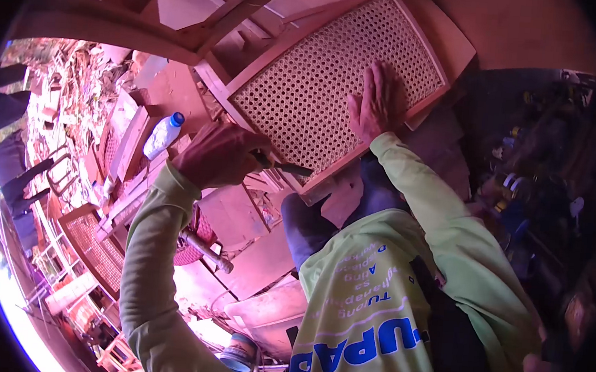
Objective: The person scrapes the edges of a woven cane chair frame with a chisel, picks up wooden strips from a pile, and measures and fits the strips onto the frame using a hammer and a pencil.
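A wooden frame point(256, 72) holds a woven cane panel point(304, 93) and lies tilted in front of me, above my knees. My left hand point(218, 154) is closed around a dark flat-bladed hand tool point(292, 168), perhaps a chisel or a knife. Its blade reaches over the panel's near left corner, beside the frame; whether the edge touches the cane cannot be made out. Resting on the cane near the right side, my right hand point(373, 103) lies flat with its fingers stretched out. Part of the frame's near edge is hidden behind my right wrist.
Curved wooden pieces point(116, 25) stand at the upper left. A bottle with a blue cap point(163, 135) is left of my left hand, near a hammer-like tool point(207, 250). Another cane panel point(93, 244) and wood scraps point(78, 74) lie leftward. Dark clutter point(519, 181) fills the right.
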Demonstrator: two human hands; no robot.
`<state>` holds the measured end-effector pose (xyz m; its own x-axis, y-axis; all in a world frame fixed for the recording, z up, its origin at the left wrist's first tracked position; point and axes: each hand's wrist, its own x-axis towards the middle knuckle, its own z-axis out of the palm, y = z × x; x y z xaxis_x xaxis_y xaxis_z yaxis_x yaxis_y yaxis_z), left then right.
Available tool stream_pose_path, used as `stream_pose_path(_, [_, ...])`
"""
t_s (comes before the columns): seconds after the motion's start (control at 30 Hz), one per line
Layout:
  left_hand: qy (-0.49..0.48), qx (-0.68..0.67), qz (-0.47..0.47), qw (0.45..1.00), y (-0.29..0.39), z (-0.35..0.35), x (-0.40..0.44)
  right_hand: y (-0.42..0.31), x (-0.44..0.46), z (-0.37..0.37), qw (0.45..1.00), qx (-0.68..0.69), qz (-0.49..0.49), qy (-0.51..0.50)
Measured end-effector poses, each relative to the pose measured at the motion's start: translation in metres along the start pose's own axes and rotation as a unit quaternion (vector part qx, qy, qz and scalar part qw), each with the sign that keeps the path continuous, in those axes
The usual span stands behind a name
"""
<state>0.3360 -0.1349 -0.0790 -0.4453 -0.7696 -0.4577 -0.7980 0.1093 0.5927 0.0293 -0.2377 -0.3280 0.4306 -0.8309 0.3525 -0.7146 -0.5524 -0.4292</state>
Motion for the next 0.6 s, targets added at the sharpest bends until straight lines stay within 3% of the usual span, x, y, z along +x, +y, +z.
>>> stream_pose_path(0.17, [-0.080, 0.000, 0.056, 0.995, -0.034, -0.012, 0.034, -0.002, 0.002, -0.006, 1.000, 0.003, 0.020, -0.009])
stream_pose_path(0.3, [-0.167, 0.179, 0.026, 0.969, -0.055, -0.010, 0.059, -0.008, 0.001, -0.010, 0.999, -0.007, 0.038, -0.019])
stream_pose_path(0.43, [-0.130, 0.091, 0.049, 0.986, -0.086, 0.001, 0.071, -0.007, -0.001, -0.008, 0.999, -0.007, 0.047, -0.020])
stream_pose_path(0.6, [-0.134, 0.131, 0.053, 0.981, -0.075, 0.002, 0.060, -0.009, -0.009, 0.002, 0.998, -0.007, 0.055, -0.012])
